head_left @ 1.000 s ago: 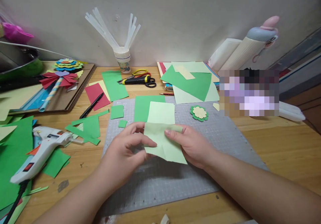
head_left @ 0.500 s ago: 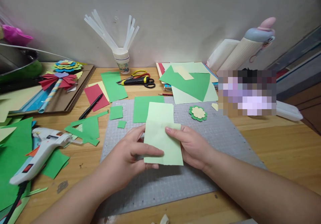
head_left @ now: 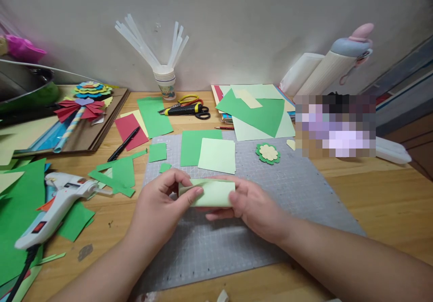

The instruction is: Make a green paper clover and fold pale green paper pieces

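Across the frame's middle, on a grey gridded cutting mat [head_left: 270, 193] over a wooden desk [head_left: 379, 202] against a pale wall, left hand [head_left: 158, 209] and right hand [head_left: 252, 205] pinch a folded pale-green paper [head_left: 211, 192]; no writing legible.

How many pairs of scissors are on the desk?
2: black-handled scissors and yellow-handled scissors, side by side near the paper cup at the back. More could be hidden under the papers.

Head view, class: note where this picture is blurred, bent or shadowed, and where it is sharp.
Head view: a pixelated block hides something at right; the wall's base line and table edges bow, wide-angle style; the pink thing at far left is smeared; a soft shadow lies on the cutting mat under the hands and folded light green paper; centre is sharp, no glare.
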The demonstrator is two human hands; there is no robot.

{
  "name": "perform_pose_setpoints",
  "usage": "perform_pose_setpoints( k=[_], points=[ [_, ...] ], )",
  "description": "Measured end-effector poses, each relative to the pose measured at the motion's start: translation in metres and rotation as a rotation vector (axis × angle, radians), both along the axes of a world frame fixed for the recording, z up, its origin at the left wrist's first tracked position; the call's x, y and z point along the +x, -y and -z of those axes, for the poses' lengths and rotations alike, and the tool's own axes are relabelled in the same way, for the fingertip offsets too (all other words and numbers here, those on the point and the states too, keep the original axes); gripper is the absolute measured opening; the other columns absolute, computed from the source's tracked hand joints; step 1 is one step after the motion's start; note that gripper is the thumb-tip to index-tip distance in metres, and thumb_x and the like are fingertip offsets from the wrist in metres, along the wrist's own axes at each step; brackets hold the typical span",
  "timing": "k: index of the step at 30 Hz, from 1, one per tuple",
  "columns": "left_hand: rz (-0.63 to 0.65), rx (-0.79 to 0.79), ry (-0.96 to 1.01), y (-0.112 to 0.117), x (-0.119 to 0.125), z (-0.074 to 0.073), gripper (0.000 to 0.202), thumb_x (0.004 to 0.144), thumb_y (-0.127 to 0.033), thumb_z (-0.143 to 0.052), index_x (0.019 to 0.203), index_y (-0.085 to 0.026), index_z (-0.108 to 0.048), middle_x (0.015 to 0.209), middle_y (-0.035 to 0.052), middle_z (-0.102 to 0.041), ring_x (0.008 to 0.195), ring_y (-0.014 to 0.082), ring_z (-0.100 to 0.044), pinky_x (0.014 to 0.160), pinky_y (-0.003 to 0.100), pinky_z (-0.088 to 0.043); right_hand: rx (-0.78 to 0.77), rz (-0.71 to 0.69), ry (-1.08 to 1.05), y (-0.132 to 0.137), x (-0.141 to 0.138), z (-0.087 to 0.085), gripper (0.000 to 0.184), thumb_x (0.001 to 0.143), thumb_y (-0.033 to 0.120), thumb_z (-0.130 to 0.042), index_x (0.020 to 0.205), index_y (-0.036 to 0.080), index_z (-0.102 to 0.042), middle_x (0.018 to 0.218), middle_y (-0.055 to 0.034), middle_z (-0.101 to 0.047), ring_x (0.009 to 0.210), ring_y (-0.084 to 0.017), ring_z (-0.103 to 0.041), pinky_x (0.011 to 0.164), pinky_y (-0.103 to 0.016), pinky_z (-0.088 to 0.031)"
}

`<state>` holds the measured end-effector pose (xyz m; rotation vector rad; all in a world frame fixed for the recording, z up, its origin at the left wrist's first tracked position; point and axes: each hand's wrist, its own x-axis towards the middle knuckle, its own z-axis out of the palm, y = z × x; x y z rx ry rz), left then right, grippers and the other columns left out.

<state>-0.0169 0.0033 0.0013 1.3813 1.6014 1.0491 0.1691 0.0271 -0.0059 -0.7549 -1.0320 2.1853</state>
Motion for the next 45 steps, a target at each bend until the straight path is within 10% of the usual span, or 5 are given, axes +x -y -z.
perform_pose_setpoints(
  k=[15, 45],
  points=[
    [-0.080, -0.062, 0.363, -0.002, 0.007, -0.006, 0.032, 0.065, -0.027, -0.075, 0.090, -0.020, -0.057, 0.072, -0.0046, -0.058, 0.064, 0.0104, -0.054, 0.055, 0.019, -0.044, 0.022, 0.019, 0.141, 0.000, -0.004, -0.001, 0.034, 0.078, 0.037, -0.068, 0.104, 0.015, -0.063, 0.090, -0.0048, -0.072, 0.077, -0.015, -0.071, 0.071, -0.027, -0.057],
    [-0.099, -0.234, 0.291, -0.003, 0.003, -0.011, 0.023, 0.061, -0.039, -0.076, 0.065, -0.017, -0.072, 0.062, 0.0018, -0.068, 0.057, 0.0130, -0.056, 0.053, 0.021, -0.043, -0.011, 0.074, 0.139, -0.001, -0.004, -0.003, 0.029, 0.076, 0.039, -0.070, 0.095, 0.017, -0.065, 0.088, -0.0028, -0.072, 0.077, -0.016, -0.072, 0.069, -0.026, -0.058]
  ],
)
